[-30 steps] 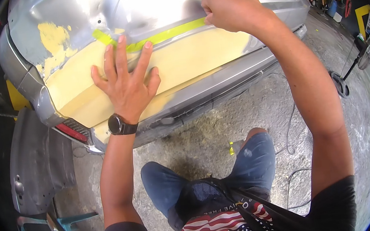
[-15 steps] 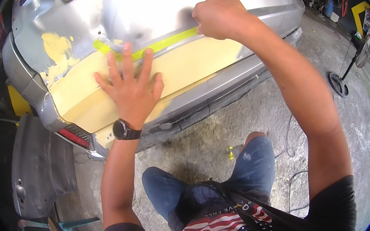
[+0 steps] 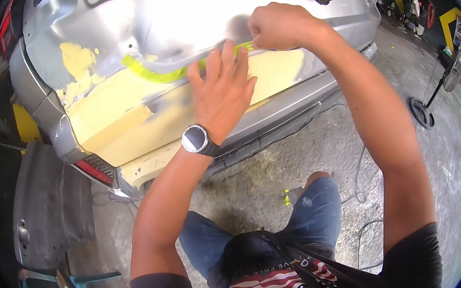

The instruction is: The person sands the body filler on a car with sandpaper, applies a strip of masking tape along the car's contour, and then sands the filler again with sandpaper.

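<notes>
A strip of yellow-green masking tape (image 3: 161,77) runs in a curve along the crease of a silver car's rear panel (image 3: 164,15). My left hand (image 3: 223,91) lies over the strip with fingers stretched out, its fingertips on the tape. A watch is on that wrist. Farther right, my right hand (image 3: 281,27) is closed in a fist on the tape's right end; whatever part is inside the fist is hidden. Below the tape, pale yellow filler (image 3: 116,114) covers much of the panel, with another filler patch (image 3: 79,61) at the upper left.
A red tail light (image 3: 95,172) sits at the car's lower left corner. A loose grey car door (image 3: 41,205) and a teal plastic chair (image 3: 95,279) stand at left. A yellow scrap (image 3: 287,197) and a cable (image 3: 360,237) lie on the concrete floor.
My left hand has slid right along the tape, toward my right hand. The strip's left part now bends in a smooth curve. My right hand stays closed, almost in place.
</notes>
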A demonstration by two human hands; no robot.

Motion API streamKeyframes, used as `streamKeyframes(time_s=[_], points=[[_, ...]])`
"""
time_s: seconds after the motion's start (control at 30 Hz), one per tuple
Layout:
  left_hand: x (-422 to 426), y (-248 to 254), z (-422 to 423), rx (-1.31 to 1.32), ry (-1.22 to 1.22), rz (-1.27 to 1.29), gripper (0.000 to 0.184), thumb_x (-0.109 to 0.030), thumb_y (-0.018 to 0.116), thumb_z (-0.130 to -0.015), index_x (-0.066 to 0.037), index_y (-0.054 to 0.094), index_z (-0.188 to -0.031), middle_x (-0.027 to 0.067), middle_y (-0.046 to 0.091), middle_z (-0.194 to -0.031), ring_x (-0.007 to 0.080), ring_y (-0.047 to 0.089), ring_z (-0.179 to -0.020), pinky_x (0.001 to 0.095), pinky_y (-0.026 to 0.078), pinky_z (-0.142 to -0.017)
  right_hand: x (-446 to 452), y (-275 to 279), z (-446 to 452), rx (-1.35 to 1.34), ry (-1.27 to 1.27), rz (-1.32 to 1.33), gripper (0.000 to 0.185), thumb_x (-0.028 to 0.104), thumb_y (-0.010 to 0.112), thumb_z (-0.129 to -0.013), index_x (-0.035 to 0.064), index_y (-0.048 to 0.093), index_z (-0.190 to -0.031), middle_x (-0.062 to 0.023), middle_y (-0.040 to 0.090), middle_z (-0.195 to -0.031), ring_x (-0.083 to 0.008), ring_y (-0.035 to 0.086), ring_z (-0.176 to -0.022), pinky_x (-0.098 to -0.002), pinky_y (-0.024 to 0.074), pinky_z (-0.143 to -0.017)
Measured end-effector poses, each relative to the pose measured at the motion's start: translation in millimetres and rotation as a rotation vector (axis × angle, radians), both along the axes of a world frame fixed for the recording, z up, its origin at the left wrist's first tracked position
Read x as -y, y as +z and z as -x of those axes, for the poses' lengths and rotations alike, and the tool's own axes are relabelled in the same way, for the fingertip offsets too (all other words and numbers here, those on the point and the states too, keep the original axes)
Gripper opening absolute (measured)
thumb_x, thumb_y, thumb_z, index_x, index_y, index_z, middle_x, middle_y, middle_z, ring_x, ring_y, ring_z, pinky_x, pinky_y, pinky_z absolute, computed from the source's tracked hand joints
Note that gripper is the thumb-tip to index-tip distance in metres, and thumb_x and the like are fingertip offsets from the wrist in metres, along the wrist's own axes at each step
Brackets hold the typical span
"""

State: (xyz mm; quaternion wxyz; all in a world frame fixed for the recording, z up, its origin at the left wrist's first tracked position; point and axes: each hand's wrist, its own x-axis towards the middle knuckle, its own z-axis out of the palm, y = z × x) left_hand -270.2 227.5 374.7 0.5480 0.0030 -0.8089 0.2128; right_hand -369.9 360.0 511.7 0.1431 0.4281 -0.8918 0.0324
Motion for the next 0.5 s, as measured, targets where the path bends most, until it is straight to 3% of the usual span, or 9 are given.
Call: streamKeyframes(time_s=[0.2, 0.43, 0.5], points=[[2, 3, 4, -0.015, -0.022, 0.036, 0.051, -0.036, 0.078, -0.08, -0.012, 0.07, -0.124, 0.0045, 0.055, -0.131, 0.0219, 0.051, -0.115, 0.048, 0.035, -0.095, 6, -7, -12, -0.157, -0.021, -0.032, 0.013, 0.015, 0.069, -0.088, 0.0044, 0.075, -0.092, -0.0149, 0.074, -0.083, -0.0315, 0.073, -0.083, -0.0428, 0.0564, -0.072], [6, 7, 9, 0.005, -0.092, 0.055, 0.045, -0.034, 0.077, -0.082, -0.009, 0.071, -0.119, 0.0036, 0.056, -0.123, 0.02, 0.052, -0.108, 0.0449, 0.036, -0.092, 7, -12, -10, -0.196, -0.004, -0.038, 0.013, 0.018, 0.073, -0.083, 0.006, 0.077, -0.087, -0.0126, 0.075, -0.084, -0.0284, 0.074, -0.083, -0.0402, 0.0582, -0.07], [7, 7, 9, 0.045, -0.057, 0.081, 0.044, -0.033, 0.075, -0.082, -0.01, 0.07, -0.119, 0.003, 0.056, -0.12, 0.0199, 0.052, -0.107, 0.0453, 0.036, -0.091, 7, -16, -12, -0.406, 0.101, -0.019, 0.011, 0.017, 0.074, -0.079, 0.0076, 0.078, -0.085, -0.0115, 0.075, -0.081, -0.0287, 0.075, -0.08, -0.0397, 0.0586, -0.067]])
